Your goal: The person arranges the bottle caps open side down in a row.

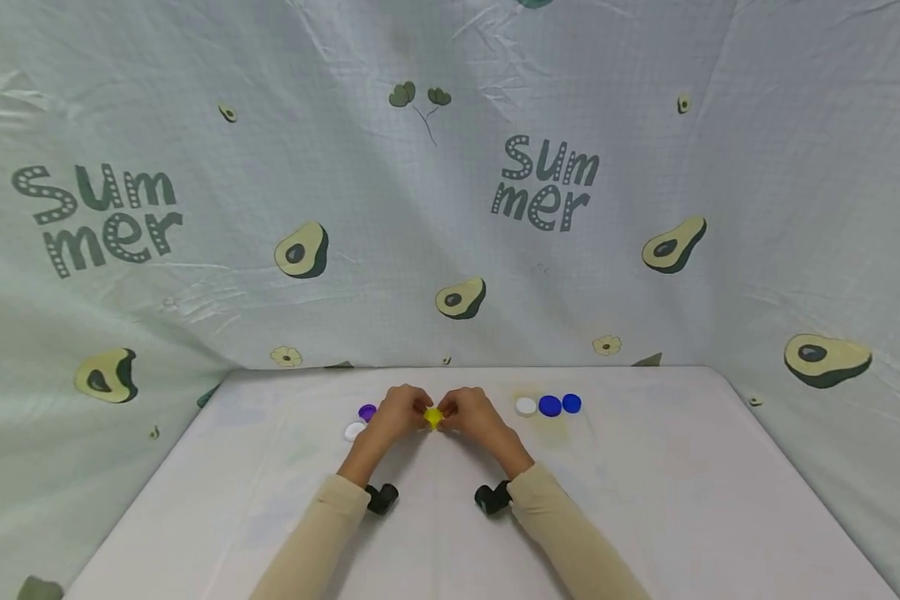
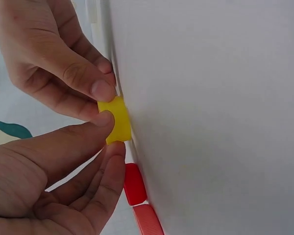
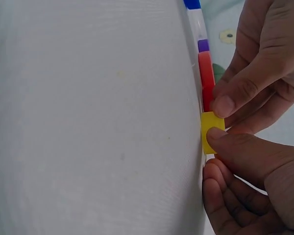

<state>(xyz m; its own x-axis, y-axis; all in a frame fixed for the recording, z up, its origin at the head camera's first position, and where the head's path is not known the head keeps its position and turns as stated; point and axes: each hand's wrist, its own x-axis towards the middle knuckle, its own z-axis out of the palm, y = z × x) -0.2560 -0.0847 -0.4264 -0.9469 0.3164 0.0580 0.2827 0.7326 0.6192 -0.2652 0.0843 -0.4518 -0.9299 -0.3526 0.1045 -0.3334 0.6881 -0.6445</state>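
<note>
Both hands meet over the table around a small yellow bottle cap (image 1: 433, 417), which stands on edge in the wrist views. My left hand (image 1: 397, 414) pinches it from the left; in the left wrist view its thumb lies on the face of the cap (image 2: 122, 125) and a fingertip on the edge below. From the other side my right hand (image 1: 480, 414) pinches the same cap, thumb pressed on its face in the right wrist view (image 3: 208, 144). Remaining fingers curl behind, partly hidden.
Left of the hands lie a purple cap (image 1: 367, 412) and a white cap (image 1: 354, 431). Red caps (image 2: 134, 184) show beside the left hand in the wrist views. To the right sit a white cap (image 1: 525, 407) and two blue caps (image 1: 550, 406). A printed sheet hangs behind the table.
</note>
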